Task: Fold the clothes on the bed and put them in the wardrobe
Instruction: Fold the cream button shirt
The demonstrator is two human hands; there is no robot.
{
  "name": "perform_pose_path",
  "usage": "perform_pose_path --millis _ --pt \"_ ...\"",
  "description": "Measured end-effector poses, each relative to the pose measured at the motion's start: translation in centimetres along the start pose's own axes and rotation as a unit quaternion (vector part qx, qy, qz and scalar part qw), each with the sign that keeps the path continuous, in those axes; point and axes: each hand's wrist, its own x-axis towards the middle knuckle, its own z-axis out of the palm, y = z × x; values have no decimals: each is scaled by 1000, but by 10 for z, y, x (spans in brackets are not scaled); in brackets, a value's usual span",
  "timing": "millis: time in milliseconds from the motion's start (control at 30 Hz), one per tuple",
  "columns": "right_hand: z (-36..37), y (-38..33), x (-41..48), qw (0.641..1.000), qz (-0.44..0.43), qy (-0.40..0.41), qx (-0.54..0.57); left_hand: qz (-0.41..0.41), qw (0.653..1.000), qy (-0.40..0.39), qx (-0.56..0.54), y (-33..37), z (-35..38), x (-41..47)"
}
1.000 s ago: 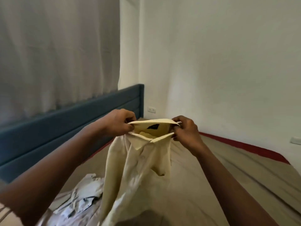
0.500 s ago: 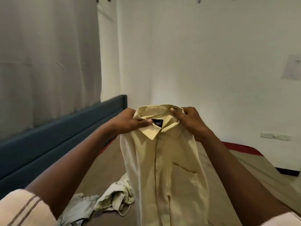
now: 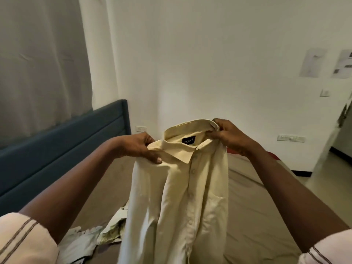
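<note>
i hold a pale yellow shirt (image 3: 182,197) up in front of me, above the bed (image 3: 257,197). my left hand (image 3: 141,147) pinches the cloth at the shirt's left shoulder, just beside the collar (image 3: 181,151), with the thumb on the near side and the fingers curled behind. my right hand (image 3: 230,138) grips the right end of the collar, fingers curled round its edge. the collar stands open between my two hands, and a small dark label (image 3: 188,140) shows inside it at the back of the neck. the front of the shirt faces me: a row of buttons runs down the middle and a chest pocket (image 3: 215,204) sits on the right side. the shirt hangs from my hands and its lower part runs out of the bottom of the view, so i cannot tell whether the hem touches the bed.

the bed wears a dull brown sheet. crumpled pale clothes (image 3: 91,239) lie on it at the near left, partly hidden behind the hanging shirt. a blue padded headboard (image 3: 57,149) runs along the left side, with a pale curtain (image 3: 38,63) above it. a white wall (image 3: 209,54) stands at the far side, with a socket (image 3: 141,128) just right of the headboard's far end. far right, two papers (image 3: 312,62) are stuck to the wall and a switch (image 3: 324,92) sits below them. my short pale sleeves (image 3: 24,242) with brown stripes show at both near corners.
</note>
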Motion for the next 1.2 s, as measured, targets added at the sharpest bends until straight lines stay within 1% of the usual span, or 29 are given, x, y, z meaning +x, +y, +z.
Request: perform_pose_path --millis 100,167,233,267,333,367,400,433,467,500,533,567,600,633,667,700,733,767,800,833,867,900,933,967,1000,1033,1100,1133,1200 --pt "-4 28 6 995 3 86 -42 -14 999 -32 -6 -3 0 12" --pt "-5 45 9 983 52 170 -43 -14 999 -45 11 -9 0 23" --pt "-6 58 8 961 110 253 -2 -7 998 -46 38 -17 5 33" --pt "-5 63 7 949 137 285 12 2 999 -23 38 -23 9 37" --pt "-4 70 3 931 190 312 2 36 996 81 28 -29 16 44" --pt "-3 70 0 927 208 311 -14 61 987 144 34 -28 18 48" --pt "-1 67 -3 931 203 301 -30 84 976 194 52 -26 19 52" --pt "4 61 -5 945 167 279 -38 104 967 221 70 -22 19 58" --pt "13 51 -4 966 109 233 -35 126 963 225 82 -15 19 62" --pt "24 39 -3 985 59 158 -15 149 961 214 90 -7 21 66" --pt "40 23 -2 997 36 68 19 173 959 201 98 3 23 70" --pt "55 11 1 999 36 -11 27 201 956 187 107 13 26 74" --pt "70 1 3 997 43 -59 17 224 952 176 115 22 31 78" --pt "80 -4 8 996 46 -70 -14 242 945 182 123 30 34 81" --pt "87 -5 12 997 44 -48 -39 247 937 207 135 34 38 84" --pt "89 -3 14 998 41 -13 -48 245 921 260 151 33 43 84" --pt "89 1 14 998 45 22 -39 244 894 338 164 29 50 81" --pt "87 5 14 997 59 57 -14 245 857 423 163 18 57 76" --pt "85 8 12 992 79 90 28 251 822 492 139 4 68 70" --pt "84 11 10 984 100 118 83 247 812 521 93 -12 83 62" --pt "83 13 9 973 118 139 142 228 836 498 31 -27 101 55" --pt "82 14 8 960 137 150 194 191 883 427 -33 -43 119 48" --pt "80 13 7 947 155 159 232 147 931 328 -70 -60 135 47" --pt "78 12 6 935 175 168 259 119 958 248 -85 -79 150 47" --pt "77 12 4 924 194 177 279 109 968 207 -89 -95 162 50" --pt "77 12 3 914 212 182 294 103 969 200 -106 -107 169 54" --pt "77 11 0 899 237 176 324 56 959 192 -202 -111 170 62" --pt "78 11 -3 890 242 171 347 31 955 162 -246 -107 168 65" --pt "75 11 -8 872 242 165 392 4 937 59 -345 -97 167 73"
